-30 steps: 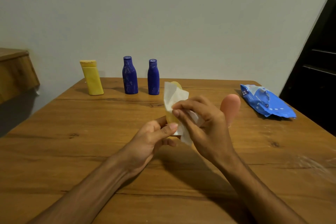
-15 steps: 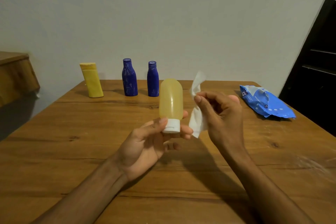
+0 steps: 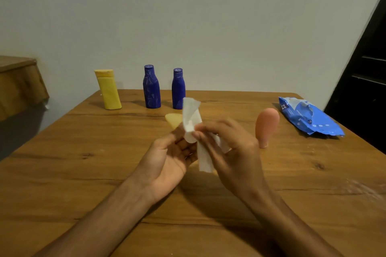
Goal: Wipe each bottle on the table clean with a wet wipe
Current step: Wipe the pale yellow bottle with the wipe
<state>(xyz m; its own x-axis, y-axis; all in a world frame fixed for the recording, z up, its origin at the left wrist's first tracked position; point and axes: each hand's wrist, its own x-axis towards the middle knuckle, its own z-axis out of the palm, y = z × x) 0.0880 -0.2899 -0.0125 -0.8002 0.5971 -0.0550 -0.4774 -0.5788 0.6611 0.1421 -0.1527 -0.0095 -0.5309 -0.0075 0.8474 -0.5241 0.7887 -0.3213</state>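
While both forearms reach in from the near edge of the wooden table [image 3: 62, 173], the left hand [image 3: 169, 158] lies palm up with its fingers curled round a pale yellow bottle [image 3: 173, 120]. Only the bottle's rounded, slightly translucent end shows, poking out above the thumb; the rest is hidden behind the fingers and cloth. Just to its right, the right hand [image 3: 231, 148] pinches a wet wipe [image 3: 194, 123] between thumb and fingertips and presses it against the bottle's side. The wipe is thin, white and creased; one end stands up above the grip and a loose strip hangs down below the knuckles.

Beyond the right hand, a peach bottle [image 3: 267, 125] stands cap down, smooth, matte and rounded at the top. Further right lies a crinkled, glossy blue wipes pack [image 3: 309, 119].

At the table's far edge three bottles stand upright in a row: a flat yellow bottle [image 3: 108, 92] leaning slightly, a wider dark blue bottle [image 3: 151, 87] with pale scuffs, and a slimmer dark blue bottle [image 3: 178, 89] just beside it. Behind them rises a plain pale wall [image 3: 208, 16].
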